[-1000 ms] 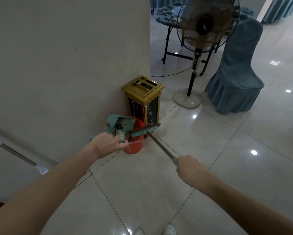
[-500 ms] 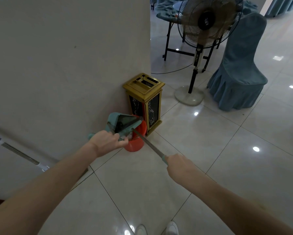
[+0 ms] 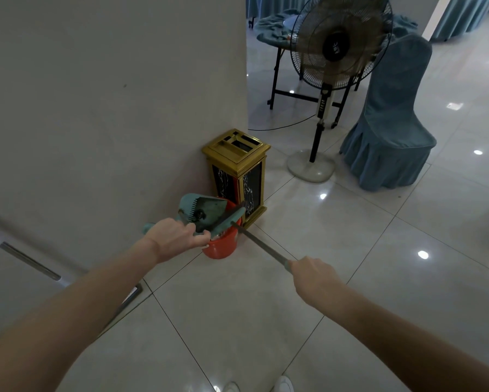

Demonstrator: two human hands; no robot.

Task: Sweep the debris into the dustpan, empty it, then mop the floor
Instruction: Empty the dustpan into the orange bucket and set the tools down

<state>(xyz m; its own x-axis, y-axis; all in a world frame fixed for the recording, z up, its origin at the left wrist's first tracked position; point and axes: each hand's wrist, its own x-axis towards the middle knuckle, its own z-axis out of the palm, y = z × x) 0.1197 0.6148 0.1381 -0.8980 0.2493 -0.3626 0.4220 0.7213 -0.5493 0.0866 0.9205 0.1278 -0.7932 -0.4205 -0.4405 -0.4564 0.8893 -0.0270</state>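
The teal dustpan (image 3: 206, 206) is gripped by the left hand (image 3: 175, 239) over the red bucket (image 3: 222, 247) by the gold bin (image 3: 239, 165), the broom (image 3: 261, 248) is held in the right hand (image 3: 314, 275), and the fan's hub label (image 3: 335, 46) can't be read.

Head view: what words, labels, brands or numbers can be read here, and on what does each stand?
Nothing can be read for sure.
Fan hub: pale mark, too blurred to read.
Fan pole panel: markings too small to read.
Bin, dustpan, broom, bucket: no text seen.
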